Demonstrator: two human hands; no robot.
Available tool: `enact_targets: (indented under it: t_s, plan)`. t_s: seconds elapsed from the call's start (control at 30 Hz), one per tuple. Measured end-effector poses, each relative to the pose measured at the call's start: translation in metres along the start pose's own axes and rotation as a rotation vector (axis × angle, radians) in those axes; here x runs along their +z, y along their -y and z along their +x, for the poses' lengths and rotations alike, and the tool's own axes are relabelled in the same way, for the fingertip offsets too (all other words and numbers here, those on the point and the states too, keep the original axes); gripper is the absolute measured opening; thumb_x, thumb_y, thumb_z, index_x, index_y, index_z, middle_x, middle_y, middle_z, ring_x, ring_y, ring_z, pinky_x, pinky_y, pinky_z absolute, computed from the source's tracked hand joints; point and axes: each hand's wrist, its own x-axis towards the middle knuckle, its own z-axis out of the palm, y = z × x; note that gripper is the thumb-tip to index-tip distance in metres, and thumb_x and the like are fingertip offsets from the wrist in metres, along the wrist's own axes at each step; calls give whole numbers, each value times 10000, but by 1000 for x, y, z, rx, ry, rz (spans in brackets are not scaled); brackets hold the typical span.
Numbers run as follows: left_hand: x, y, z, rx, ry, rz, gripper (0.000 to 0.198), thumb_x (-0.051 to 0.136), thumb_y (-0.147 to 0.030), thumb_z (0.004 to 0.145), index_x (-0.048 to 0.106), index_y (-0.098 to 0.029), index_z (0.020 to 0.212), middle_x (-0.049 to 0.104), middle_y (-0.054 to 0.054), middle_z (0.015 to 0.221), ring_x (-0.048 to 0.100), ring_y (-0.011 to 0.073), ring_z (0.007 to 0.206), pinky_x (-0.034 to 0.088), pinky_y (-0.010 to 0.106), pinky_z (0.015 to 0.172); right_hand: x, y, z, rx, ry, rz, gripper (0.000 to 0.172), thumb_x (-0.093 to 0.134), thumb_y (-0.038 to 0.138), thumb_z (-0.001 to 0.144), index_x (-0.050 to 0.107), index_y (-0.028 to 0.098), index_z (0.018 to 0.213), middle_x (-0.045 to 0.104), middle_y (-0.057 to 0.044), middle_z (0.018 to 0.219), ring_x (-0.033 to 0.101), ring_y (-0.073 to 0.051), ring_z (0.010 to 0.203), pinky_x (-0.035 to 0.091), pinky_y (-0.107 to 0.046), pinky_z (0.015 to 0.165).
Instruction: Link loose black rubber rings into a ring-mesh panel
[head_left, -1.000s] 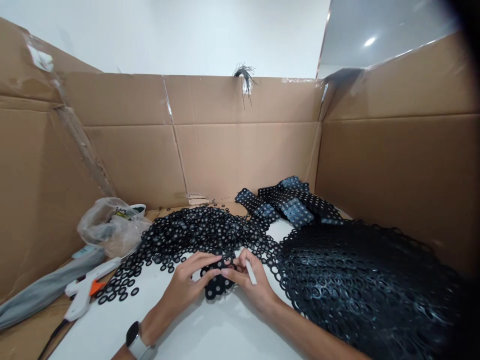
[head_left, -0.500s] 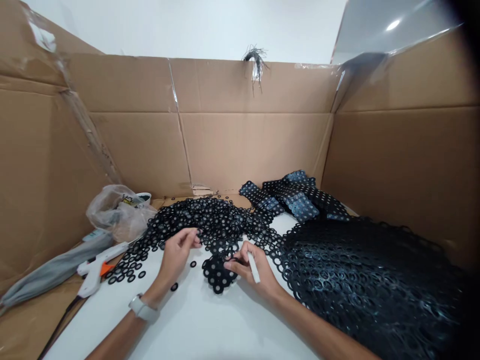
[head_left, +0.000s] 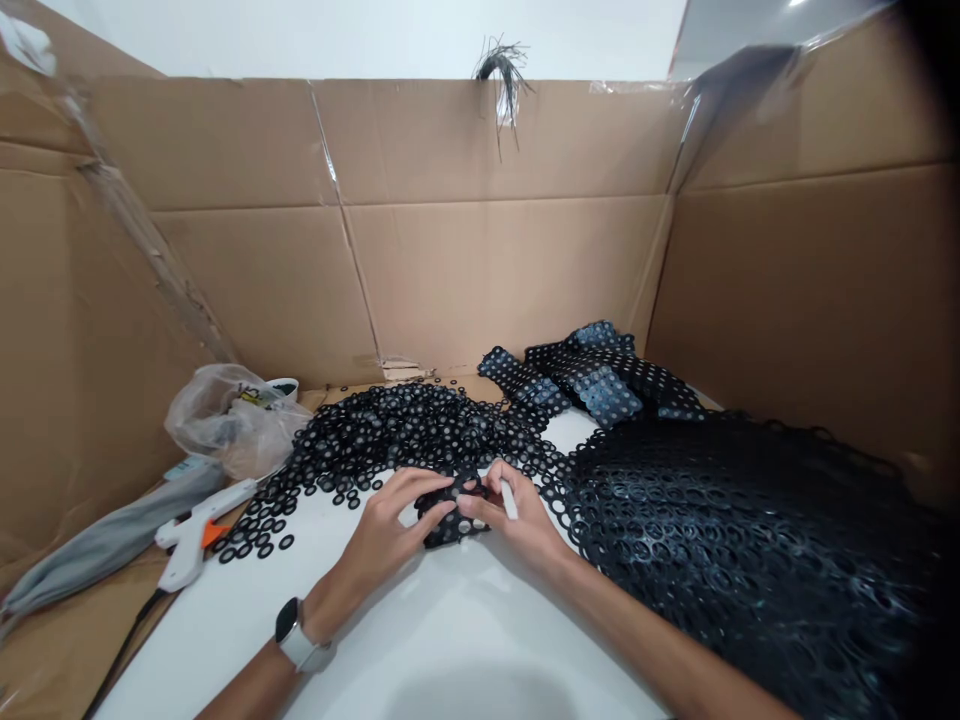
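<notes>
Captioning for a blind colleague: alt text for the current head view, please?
Left hand and right hand hold a black piece of joined rings over a white tabletop, the right also holding a white stick. A heap of loose black rings lies beyond, a large ring mesh to the right, a white glue gun to the left.

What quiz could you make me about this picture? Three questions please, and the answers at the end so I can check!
1. True or false: the left hand and the right hand both touch the black ring piece.

2. Pick one. What else does the right hand hold?
A) a plastic bag
B) a white stick
C) a gray cloth

3. Fill in the blank: the white glue gun has a trigger coloured ____.

Key: 1 true; 2 B; 3 orange.
</notes>
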Motion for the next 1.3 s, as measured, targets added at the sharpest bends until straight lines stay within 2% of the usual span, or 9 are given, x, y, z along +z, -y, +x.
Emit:
enact_targets:
  t_s: [0.2, 0.4, 0.57, 0.77, 0.87, 1.03, 1.13, 1.2, 1.3]
  plan:
    - [2, 5, -3, 2, -2, -4, 249, 784, -324, 1041, 838, -292, 1282, 842, 81, 1180, 803, 240, 1074, 658, 372, 941, -1, 3, -3, -63, 16, -77, 660, 988, 570, 747, 406, 260, 768, 513, 38, 792, 653, -240, 907, 504, -319, 800]
    - [-2, -1, -2, 29, 36, -9, 232, 760, -338, 1049, 845, -256, 1249, 855, 106, 1179, 812, 260, 1063, 657, 399, 942, 2, 4, -7, -87, 7, -115, 634, 960, 533, 790, 395, 254, 714, 419, 69, 697, 444, -153, 669, 406, -286, 672]
    - [-4, -15, 2, -135, 135, -120, 236, 648, -401, 1095, 807, -236, 1038, 826, 62, 1026, 761, 222, 942, 587, 336, 863, 8, 6, -11, -71, 17, -97, 682, 996, 579, 721, 392, 263, 685, 464, 41, 684, 613, -219, 773, 461, -303, 661]
    - [6, -21, 2, -335, 28, -150, 519, 520, -542, 1127, 584, -222, 723, 616, -8, 689, 562, 171, 666, 449, 296, 649, 10, 6, -14, -110, 51, -174, 679, 981, 512, 768, 355, 261, 688, 440, 59, 680, 520, -165, 669, 459, -306, 661]
    - [10, -12, 4, -431, -59, -170, 537, 531, -630, 1107, 624, -220, 773, 685, 9, 746, 638, 189, 718, 496, 295, 672, 10, 9, -14, -123, 50, -216, 656, 954, 499, 804, 349, 262, 711, 446, 62, 692, 411, -137, 630, 381, -282, 612]
    - [-9, 21, 7, -537, -264, -155, 630, 467, -743, 1089, 720, -199, 898, 753, 69, 833, 733, 232, 805, 589, 343, 773, 9, 16, -13, -106, 12, -208, 665, 972, 499, 756, 353, 264, 706, 481, 47, 726, 453, -151, 662, 411, -286, 627]
    - [-24, 31, 8, -545, -330, -121, 634, 637, -743, 1012, 753, -199, 1315, 814, 115, 1116, 775, 275, 1029, 623, 379, 893, 6, 17, -10, -109, -37, -180, 660, 984, 471, 758, 359, 264, 722, 454, 54, 734, 478, -158, 698, 441, -288, 656]
    - [-27, 26, 8, -481, -299, -61, 642, 689, -681, 1011, 696, -243, 1481, 779, 129, 1359, 757, 288, 1169, 631, 411, 972, 4, 17, -7, -109, -68, -140, 650, 999, 474, 744, 383, 265, 738, 435, 61, 732, 505, -167, 727, 482, -292, 676]
    - [-20, 6, 6, -253, -157, 61, 432, 661, -523, 1087, 743, -305, 1451, 723, 91, 1510, 692, 292, 1353, 576, 490, 1153, 4, 14, -3, -73, -101, -49, 665, 1022, 522, 704, 410, 266, 759, 427, 73, 732, 526, -165, 715, 572, -322, 703]
